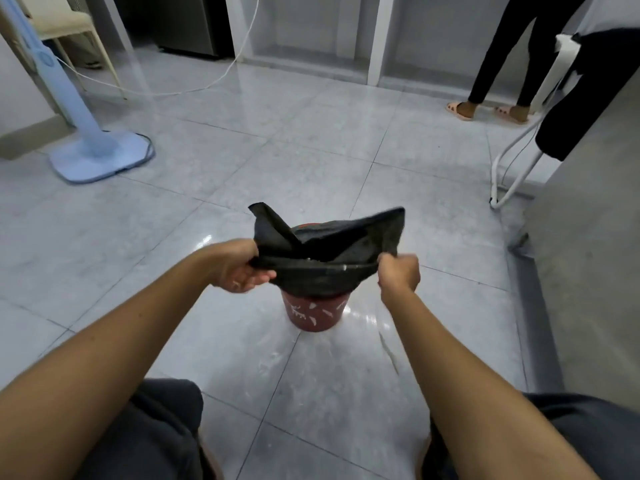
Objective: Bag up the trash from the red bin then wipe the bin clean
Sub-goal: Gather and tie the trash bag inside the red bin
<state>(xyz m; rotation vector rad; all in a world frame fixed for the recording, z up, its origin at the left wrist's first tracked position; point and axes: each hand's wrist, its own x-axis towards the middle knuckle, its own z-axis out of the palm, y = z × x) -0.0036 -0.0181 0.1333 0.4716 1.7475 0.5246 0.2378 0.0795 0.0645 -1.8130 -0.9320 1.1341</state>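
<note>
while black bag (323, 277) gapes, red bin (313, 317) looks white-flecked

We hold the black bag (329, 251) over the red bin (313, 313), covering its upper wall. Our left hand (239, 266) grips the bag's near rim at the bin's left. Our right hand (398, 273) pinches the same rim at the bin's right. Beyond the bin, far left, stands a blue fan base (100, 157). Beyond it, far right, stand a second person's legs (502, 64).
</note>
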